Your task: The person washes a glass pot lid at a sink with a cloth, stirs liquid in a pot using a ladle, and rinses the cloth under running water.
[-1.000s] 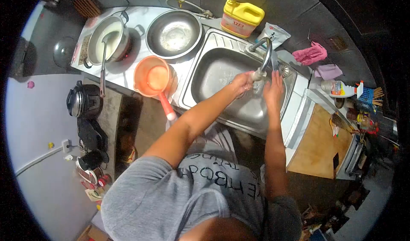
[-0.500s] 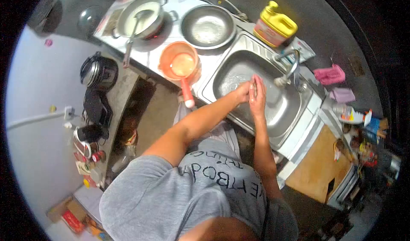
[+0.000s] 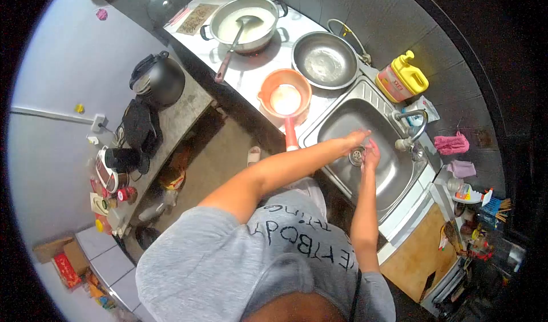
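Observation:
My left hand (image 3: 355, 141) reaches over the stainless steel sink (image 3: 342, 118) with its fingers stretched out, holding nothing. Close beside it, my right hand (image 3: 371, 157) has its fingers extended and slightly apart, also without any object. Both are above the basin near the drain (image 3: 357, 156). A curved faucet (image 3: 418, 129) rises at the sink's far right side. On the counter left of the sink stands an orange dipper (image 3: 267, 97) with its handle pointing toward me. Behind it sits a wide metal basin (image 3: 325, 84).
A pot (image 3: 215, 35) of white liquid with a ladle (image 3: 230, 51) stands at the counter's far left. A yellow jug (image 3: 394, 89) stands behind the sink. To the right lies a wooden board (image 3: 419, 245). A black cooker (image 3: 165, 82) is on the side ledge at left.
My hands, pressed together before, have come slightly apart with fingers spread. The drain now shows between them. The whole view has shifted, so the counter and sink appear further right and lower.

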### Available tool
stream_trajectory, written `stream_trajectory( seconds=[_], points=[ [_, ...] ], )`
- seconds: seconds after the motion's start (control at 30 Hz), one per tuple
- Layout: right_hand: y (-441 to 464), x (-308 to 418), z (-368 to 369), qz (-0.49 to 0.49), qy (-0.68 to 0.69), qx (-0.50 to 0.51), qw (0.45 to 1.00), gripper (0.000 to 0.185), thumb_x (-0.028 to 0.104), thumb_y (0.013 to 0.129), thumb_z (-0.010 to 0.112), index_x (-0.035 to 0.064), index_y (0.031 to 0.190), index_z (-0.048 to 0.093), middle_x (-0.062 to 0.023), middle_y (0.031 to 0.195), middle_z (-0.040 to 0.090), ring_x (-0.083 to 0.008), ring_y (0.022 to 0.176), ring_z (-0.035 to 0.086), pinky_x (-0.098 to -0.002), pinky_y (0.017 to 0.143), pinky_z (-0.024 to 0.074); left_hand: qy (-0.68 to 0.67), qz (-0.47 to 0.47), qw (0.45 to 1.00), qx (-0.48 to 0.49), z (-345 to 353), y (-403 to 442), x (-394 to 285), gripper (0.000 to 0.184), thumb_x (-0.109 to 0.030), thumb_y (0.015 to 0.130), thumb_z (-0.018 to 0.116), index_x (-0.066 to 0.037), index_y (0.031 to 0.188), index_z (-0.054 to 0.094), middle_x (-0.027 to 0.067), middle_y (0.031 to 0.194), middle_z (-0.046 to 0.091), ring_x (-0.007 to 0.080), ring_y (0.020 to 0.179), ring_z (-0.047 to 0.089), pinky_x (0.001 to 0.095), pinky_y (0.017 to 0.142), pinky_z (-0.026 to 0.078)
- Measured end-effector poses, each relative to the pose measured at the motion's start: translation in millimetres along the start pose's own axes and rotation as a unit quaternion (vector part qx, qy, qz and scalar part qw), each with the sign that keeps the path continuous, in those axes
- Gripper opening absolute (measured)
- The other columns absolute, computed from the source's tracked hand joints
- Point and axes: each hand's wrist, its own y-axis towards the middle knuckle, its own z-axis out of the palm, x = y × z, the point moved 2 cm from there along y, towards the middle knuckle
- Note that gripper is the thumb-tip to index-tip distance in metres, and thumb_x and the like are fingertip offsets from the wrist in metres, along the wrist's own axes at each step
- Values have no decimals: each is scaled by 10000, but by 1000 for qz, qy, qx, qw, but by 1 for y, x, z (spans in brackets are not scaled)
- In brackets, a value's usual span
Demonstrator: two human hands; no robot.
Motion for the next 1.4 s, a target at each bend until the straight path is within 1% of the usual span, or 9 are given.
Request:
stream_trajectory(
  seconds=[0.13,0.23,0.43,0.67,0.73,0.83,0.9,1.0,1.4],
  points=[
    [-2,9,10,42,-88,-32,995,327,309,922,472,39,1089,553,25,559,436,-58,361,342,-208,302,247,156,-15,984,-80,3,-41,-32,667,-484,894,398,-85,1400,227,238,1361,348,350,1312,252,430,1055,246],
    [-6,27,31,67,-152,-47,985,344,375,920,447,56,866,565,21,516,423,-92,334,335,-259,288,241,542,150,825,50,-10,18,-10,641,-478,846,434,-27,1301,408,266,1342,355,361,1284,303,389,1026,313],
    [51,-9,-15,-46,-264,-44,962,392,408,903,447,98,680,533,-28,541,498,-139,404,452,-276,333,314,615,158,760,138,-8,39,-6,564,-423,806,491,-28,1208,507,230,1154,527,349,1050,505,397,901,408],
    [-102,143,117,-25,271,21,962,249,301,916,472,60,900,530,-22,758,554,-114,604,511,-242,509,411,166,114,905,375,-16,-96,-125,541,-438,793,631,-52,1166,565,115,1099,607,210,1021,553,334,918,395],
    [-51,39,50,60,93,66,992,251,283,917,473,44,971,524,-50,833,567,-150,718,536,-278,605,439,689,60,699,180,-41,-73,-110,396,-349,800,605,-96,1104,604,120,1097,592,238,1052,530,333,934,371],
    [-32,23,64,-44,-100,4,994,338,316,922,466,53,1132,499,-61,975,573,-180,825,560,-322,695,443,824,446,350,-10,-85,-62,-89,598,-362,735,651,-85,1240,491,184,1202,526,282,1126,500,359,939,387],
    [-61,24,84,-65,-204,-29,976,399,332,924,462,57,1212,486,-66,1046,576,-195,879,572,-344,740,445,615,414,666,74,-89,-48,-78,737,-272,678,714,-50,1304,392,198,1190,519,323,1058,542,368,932,407],
    [-98,117,184,-49,55,153,985,513,382,962,340,67,1367,323,-64,1333,418,-164,1182,430,-326,960,356,389,417,821,31,-95,-94,-104,684,-187,702,692,-71,1303,388,181,1115,547,295,1015,560,363,882,444],
    [-92,184,319,-87,21,97,991,504,439,945,379,-14,1032,582,-84,991,612,-137,896,569,-261,823,429,-45,249,966,-52,-178,-235,-182,246,-140,837,606,-9,1036,545,62,1051,555,116,967,535,254,858,444]
  ],
)
